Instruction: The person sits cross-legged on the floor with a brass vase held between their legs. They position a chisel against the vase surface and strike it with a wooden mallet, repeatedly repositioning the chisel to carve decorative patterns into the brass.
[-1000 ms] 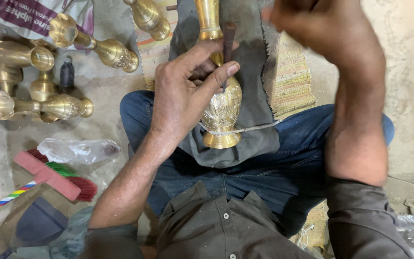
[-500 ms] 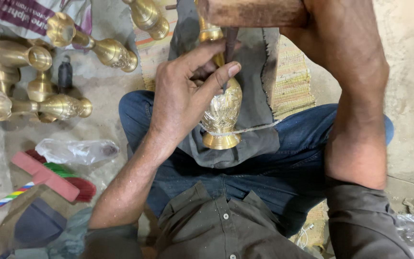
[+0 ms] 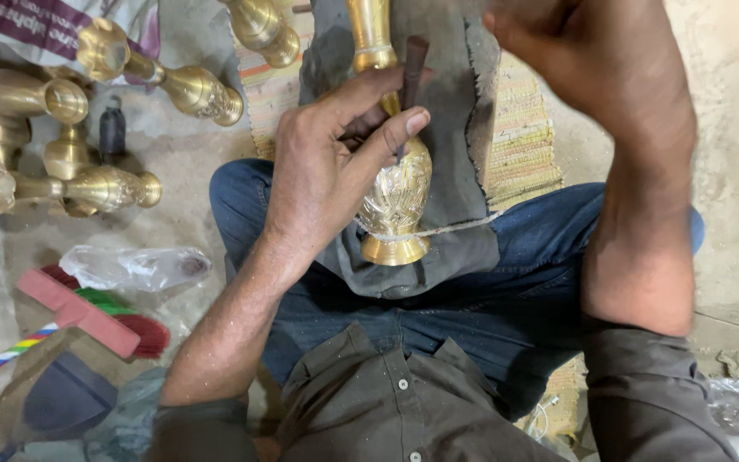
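On the lap, the left hand (image 3: 327, 162) is pinching a chisel (image 3: 410, 81) upright against the brass vase (image 3: 395, 201), steadying it. The right hand (image 3: 575, 51) is hanging raised and blurred; I cannot tell its grip.

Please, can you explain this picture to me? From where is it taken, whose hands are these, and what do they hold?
The camera sits on a person's head and looks down at their lap. The left hand holds a dark punch against a brass vase lying on a grey cloth over the legs. The right hand is raised and blurred; what it holds is not visible. On the floor to the left lie more brass vases, a brush and a plastic bag.
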Demonstrator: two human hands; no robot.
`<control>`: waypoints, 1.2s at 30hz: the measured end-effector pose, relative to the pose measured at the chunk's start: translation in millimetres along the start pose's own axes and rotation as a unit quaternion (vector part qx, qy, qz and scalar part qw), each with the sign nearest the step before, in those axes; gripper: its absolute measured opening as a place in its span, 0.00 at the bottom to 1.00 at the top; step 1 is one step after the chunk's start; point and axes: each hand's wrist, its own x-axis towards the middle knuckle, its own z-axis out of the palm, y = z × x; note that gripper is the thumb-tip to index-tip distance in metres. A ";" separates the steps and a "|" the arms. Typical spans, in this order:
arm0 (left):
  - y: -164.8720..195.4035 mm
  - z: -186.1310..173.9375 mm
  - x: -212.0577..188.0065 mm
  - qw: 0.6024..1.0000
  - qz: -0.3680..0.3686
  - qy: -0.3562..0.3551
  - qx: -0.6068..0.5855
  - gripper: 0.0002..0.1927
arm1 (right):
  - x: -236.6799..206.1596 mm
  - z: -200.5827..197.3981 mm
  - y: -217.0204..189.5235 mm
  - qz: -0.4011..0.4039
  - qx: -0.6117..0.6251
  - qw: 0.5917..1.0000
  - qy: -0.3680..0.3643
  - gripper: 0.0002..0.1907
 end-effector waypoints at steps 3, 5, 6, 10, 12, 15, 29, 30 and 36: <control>-0.7 -0.7 0.2 1.000 -0.004 -0.007 0.006 0.17 | -3.9 -1.5 3.6 -0.078 -0.095 0.992 0.004 0.12; -1.1 -2.1 1.1 0.999 -0.011 -0.021 -0.024 0.17 | -5.4 -2.5 5.2 -0.129 -0.126 0.983 0.026 0.10; -1.1 -3.5 0.8 0.998 -0.022 -0.025 -0.055 0.18 | -5.4 -1.5 5.8 -0.110 -0.061 0.991 0.033 0.10; 0.3 -9.3 -7.5 0.991 -0.050 -0.008 -0.120 0.19 | -9.4 0.5 7.6 -0.062 -0.040 0.996 0.056 0.14; -2.1 -9.5 -4.0 0.995 -0.040 -0.020 -0.091 0.19 | -9.0 0.8 9.6 -0.117 -0.084 0.987 0.067 0.11; -4.2 -12.0 -0.3 0.994 -0.047 -0.033 -0.089 0.19 | -7.1 4.8 11.0 -0.124 -0.091 0.986 0.067 0.09; -2.3 -12.3 -0.3 0.994 -0.009 -0.049 -0.098 0.20 | -10.5 -9.0 1.9 -0.078 -0.152 0.985 0.012 0.10; -1.8 -12.6 -0.6 0.994 -0.018 -0.051 -0.090 0.20 | -10.8 -9.0 1.8 -0.080 -0.157 0.984 0.009 0.10; -1.1 -12.8 -1.3 0.996 -0.033 -0.050 -0.069 0.20 | -10.4 -0.7 3.2 -0.055 0.034 0.998 -0.006 0.13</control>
